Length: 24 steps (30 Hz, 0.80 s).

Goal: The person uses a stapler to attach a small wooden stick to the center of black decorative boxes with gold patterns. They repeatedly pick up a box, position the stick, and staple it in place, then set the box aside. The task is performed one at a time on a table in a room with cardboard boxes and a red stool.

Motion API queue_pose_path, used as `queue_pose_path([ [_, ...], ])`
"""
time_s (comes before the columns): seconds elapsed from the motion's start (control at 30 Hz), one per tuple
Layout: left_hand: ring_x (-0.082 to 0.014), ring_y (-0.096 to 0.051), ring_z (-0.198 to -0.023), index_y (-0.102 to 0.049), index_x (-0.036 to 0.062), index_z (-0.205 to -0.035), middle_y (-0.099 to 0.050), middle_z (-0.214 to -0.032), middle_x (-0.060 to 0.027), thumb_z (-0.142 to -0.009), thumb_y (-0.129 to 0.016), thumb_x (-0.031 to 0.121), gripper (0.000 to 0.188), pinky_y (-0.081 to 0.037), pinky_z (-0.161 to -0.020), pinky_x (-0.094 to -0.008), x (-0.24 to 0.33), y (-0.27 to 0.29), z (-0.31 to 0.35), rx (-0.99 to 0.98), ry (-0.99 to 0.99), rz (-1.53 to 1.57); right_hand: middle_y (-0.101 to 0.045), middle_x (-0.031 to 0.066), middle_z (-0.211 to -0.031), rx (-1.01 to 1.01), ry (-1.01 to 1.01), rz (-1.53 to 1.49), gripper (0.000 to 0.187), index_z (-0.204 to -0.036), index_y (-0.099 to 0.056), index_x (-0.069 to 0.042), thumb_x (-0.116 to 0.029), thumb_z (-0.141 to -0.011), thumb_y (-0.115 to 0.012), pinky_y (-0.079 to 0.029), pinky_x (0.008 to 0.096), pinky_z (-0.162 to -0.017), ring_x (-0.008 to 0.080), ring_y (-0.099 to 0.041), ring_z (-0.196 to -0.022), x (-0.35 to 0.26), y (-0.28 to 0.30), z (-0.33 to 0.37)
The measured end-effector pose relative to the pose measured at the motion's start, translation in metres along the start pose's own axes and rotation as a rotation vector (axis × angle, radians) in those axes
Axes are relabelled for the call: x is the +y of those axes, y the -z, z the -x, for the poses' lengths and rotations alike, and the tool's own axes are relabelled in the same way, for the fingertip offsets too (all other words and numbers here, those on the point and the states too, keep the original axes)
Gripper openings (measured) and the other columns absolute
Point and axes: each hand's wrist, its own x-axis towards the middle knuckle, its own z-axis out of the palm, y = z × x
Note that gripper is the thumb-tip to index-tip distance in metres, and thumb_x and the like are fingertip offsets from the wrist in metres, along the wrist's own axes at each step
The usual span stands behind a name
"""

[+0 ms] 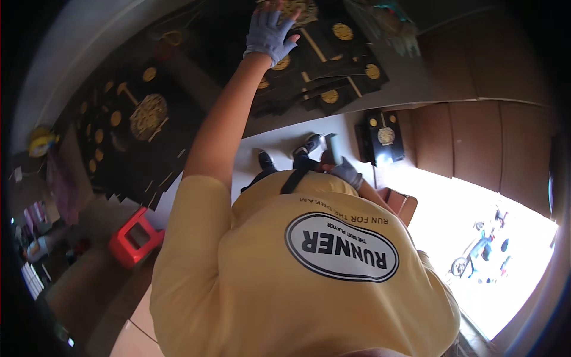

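Note:
My left hand (269, 37), in a grey glove with bare fingertips, stretches far forward with fingers spread. It lies on black sheets (333, 65) printed with gold circles and bars, which are stacked unevenly on the table. A round gold design (302, 11) shows just beyond its fingers. My right hand (346, 173), gloved too, is low by my waist with its fingers curled. A flat grey-green thing (335, 149) sticks up from it; its kind is unclear.
More black printed sheets (172, 119) are spread on the table at left. A smaller black stack (383, 137) stands at right beside brown cardboard panels (476, 140). A red plastic stool (135, 238) is at lower left. Parked motorbikes (479, 253) show in the bright opening.

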Motion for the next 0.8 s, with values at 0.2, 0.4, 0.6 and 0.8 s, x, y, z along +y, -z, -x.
queue_pose_path([
  [0.2,-0.039,-0.022,-0.13,-0.027,0.0341,-0.138,-0.023,-0.142,-0.019,-0.08,-0.041,0.064,0.066,-0.009,-0.107,-0.0537,0.056,-0.026,0.036,-0.332,-0.03,-0.013,-0.057,0.0039,-0.088,0.288,0.083,0.144,0.03,-0.105,-0.053,-0.006,-0.009,-0.076,-0.063,-0.046,0.0274,-0.072,0.0132,-0.055,-0.081,0.025,0.017,0.013],
  [0.4,-0.0392,-0.026,-0.127,-0.027,0.0359,-0.138,-0.023,-0.142,-0.0179,-0.078,-0.042,0.064,0.067,-0.012,-0.107,-0.055,0.067,-0.008,0.076,-0.257,-0.131,0.038,-0.057,0.0046,-0.076,0.632,0.226,-0.178,0.026,-0.1,-0.051,-0.004,-0.015,-0.079,-0.063,-0.045,0.0277,-0.061,0.0154,-0.056,-0.066,0.023,0.064,-0.018],
  [0.6,-0.0372,-0.025,-0.128,-0.028,0.0373,-0.137,-0.023,-0.142,-0.0154,-0.078,-0.044,0.064,0.067,-0.01,-0.108,-0.0529,0.067,-0.014,0.076,-0.313,-0.085,0.104,-0.053,0.0028,-0.073,0.541,0.196,0.024,0.026,-0.098,-0.053,-0.005,-0.009,-0.075,-0.063,-0.044,0.0256,-0.063,0.0128,-0.054,-0.067,-0.055,0.106,-0.048],
  [0.8,-0.0367,-0.021,-0.13,-0.027,0.0378,-0.137,-0.022,-0.143,-0.0141,-0.078,-0.043,0.065,0.066,-0.01,-0.108,-0.0516,0.068,-0.015,0.076,-0.336,-0.085,0.038,-0.052,0.0024,-0.064,0.524,-0.208,0.667,0.032,-0.099,-0.056,-0.004,-0.024,-0.077,-0.064,-0.043,0.0267,-0.052,0.0112,-0.052,-0.057,-0.087,0.096,-0.068],
])
